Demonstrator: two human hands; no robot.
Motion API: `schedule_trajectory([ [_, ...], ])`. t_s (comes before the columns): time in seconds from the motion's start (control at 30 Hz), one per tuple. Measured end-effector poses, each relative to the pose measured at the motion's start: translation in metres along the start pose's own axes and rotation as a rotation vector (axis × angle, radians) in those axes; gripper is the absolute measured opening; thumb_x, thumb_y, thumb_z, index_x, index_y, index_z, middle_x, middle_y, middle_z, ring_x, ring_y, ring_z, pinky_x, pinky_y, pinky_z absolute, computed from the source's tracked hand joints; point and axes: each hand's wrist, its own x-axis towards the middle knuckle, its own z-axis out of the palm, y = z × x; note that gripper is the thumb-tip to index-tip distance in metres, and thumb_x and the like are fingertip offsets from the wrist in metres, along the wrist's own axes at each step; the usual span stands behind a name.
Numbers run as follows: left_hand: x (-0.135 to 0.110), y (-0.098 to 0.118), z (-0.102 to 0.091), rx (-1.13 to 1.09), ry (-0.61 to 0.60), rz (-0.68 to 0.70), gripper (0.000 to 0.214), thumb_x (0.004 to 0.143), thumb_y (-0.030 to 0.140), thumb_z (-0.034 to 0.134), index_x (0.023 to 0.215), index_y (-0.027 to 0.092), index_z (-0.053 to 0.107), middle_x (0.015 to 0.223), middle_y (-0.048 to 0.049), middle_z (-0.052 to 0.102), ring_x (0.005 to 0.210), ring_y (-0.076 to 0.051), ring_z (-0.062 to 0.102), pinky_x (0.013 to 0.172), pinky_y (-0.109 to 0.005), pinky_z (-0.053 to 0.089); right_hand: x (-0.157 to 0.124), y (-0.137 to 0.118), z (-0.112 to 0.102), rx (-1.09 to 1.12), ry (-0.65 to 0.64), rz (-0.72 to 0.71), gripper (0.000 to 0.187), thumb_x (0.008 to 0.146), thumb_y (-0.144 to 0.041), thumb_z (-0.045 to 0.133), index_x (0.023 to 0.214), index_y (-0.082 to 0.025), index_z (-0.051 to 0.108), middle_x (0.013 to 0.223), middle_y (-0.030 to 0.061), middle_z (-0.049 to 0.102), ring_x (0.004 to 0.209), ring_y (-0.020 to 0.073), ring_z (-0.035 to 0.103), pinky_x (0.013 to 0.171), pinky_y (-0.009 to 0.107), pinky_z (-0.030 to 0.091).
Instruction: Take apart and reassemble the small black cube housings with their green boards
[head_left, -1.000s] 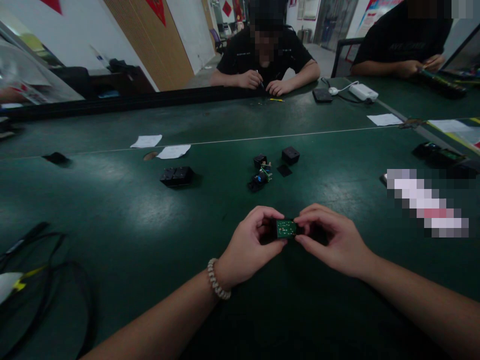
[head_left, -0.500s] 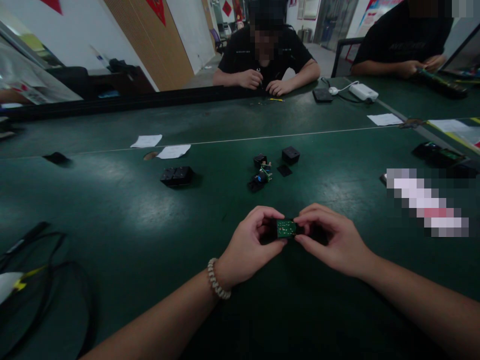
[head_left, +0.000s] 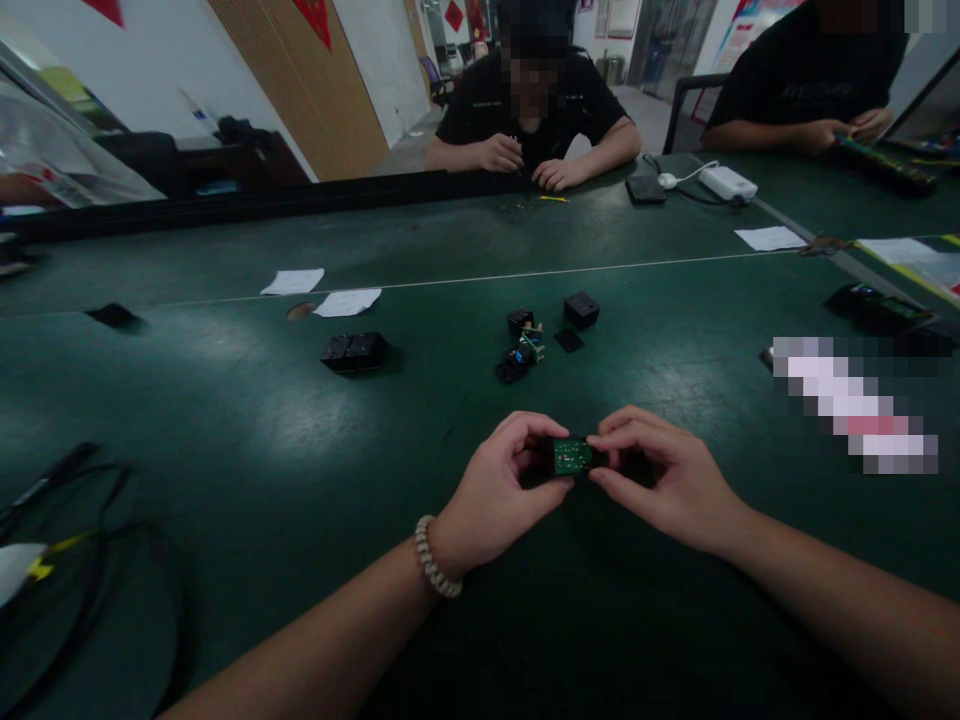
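A small green circuit board (head_left: 572, 457) with a black casing around its edges is held level between my two hands. My left hand (head_left: 506, 480), a beaded bracelet at its wrist, grips the left side with thumb and fingers. On the right side, the fingertips and thumb of my right hand (head_left: 660, 475) pinch the black edge. Just beyond lie a cluster of loose electronic parts (head_left: 525, 350), a black box-shaped housing (head_left: 581, 310) and a thin black plate (head_left: 569, 341). The underside of the board is hidden by my fingers.
A pair of black blocks (head_left: 354, 352) stands left of centre on the green table (head_left: 225, 400). Papers (head_left: 347, 303) lie near the seam. Black cables (head_left: 97, 560) loop at the left. Opposite, a person (head_left: 532, 110) rests both hands on the table; another person sits far right.
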Motion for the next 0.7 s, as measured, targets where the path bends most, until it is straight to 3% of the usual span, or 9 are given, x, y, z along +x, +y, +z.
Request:
schedule_trajectory([
  [0.37,0.0003,0.0005,-0.0004,-0.024,-0.002,-0.035,0.040,0.077,0.009,0.078,0.113,0.018,0.063,0.115,-0.0065,0.065,0.104,-0.021,0.068,0.094,-0.038,0.058,-0.0012,0.0007,0.0015,-0.011,-0.017,0.031,0.021,0.087,-0.015,0.074,0.108,-0.020,0.075,0.101,0.0062,0.068,0.073,0.0140,0.066,0.065,0.030,0.057],
  [0.7,0.0003,0.0007,-0.0018,-0.053,-0.015,-0.047,0.042,0.079,0.006,0.077,0.115,0.018,0.060,0.112,-0.0056,0.068,0.105,-0.020,0.069,0.093,-0.034,0.057,-0.0011,-0.0012,0.0018,-0.034,-0.031,0.046,0.019,0.090,-0.016,0.072,0.108,-0.018,0.075,0.102,0.0079,0.068,0.074,0.0138,0.067,0.065,0.028,0.058],
])
